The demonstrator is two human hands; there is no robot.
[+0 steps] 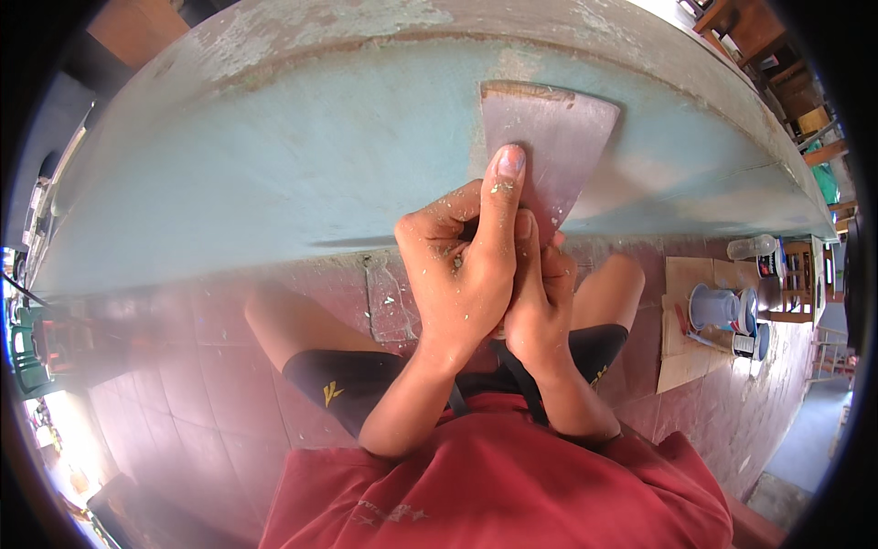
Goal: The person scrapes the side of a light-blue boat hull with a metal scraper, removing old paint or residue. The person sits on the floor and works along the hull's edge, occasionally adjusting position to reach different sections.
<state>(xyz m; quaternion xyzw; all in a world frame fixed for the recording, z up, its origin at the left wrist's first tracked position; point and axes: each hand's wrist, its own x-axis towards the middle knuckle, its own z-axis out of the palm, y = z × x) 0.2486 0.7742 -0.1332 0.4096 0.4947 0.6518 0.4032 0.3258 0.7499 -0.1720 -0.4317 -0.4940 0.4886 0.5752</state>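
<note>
A wide metal paint scraper (569, 137) points away from me, its broad edge against or just in front of a light-blue painted wall (302, 156). My left hand (468, 265) is closed on the scraper, its thumb pressed along the blade. Just to its right, my right hand (540, 297) is also closed round the lower end of the tool; the handle is hidden by the fingers. Pale paint flakes cling to my left hand and thumb. Near the blade's edge, a patch of the wall's paint is worn to a lighter, brownish tone.
Above the wall runs a ledge (338, 23) with peeling paint. On the reddish tiled floor (210, 384) paint crumbs lie between my knees. To the right, a cardboard sheet (677, 357) carries a whitish bucket (709, 306) and several cans. Wooden chairs (796, 284) stand beyond.
</note>
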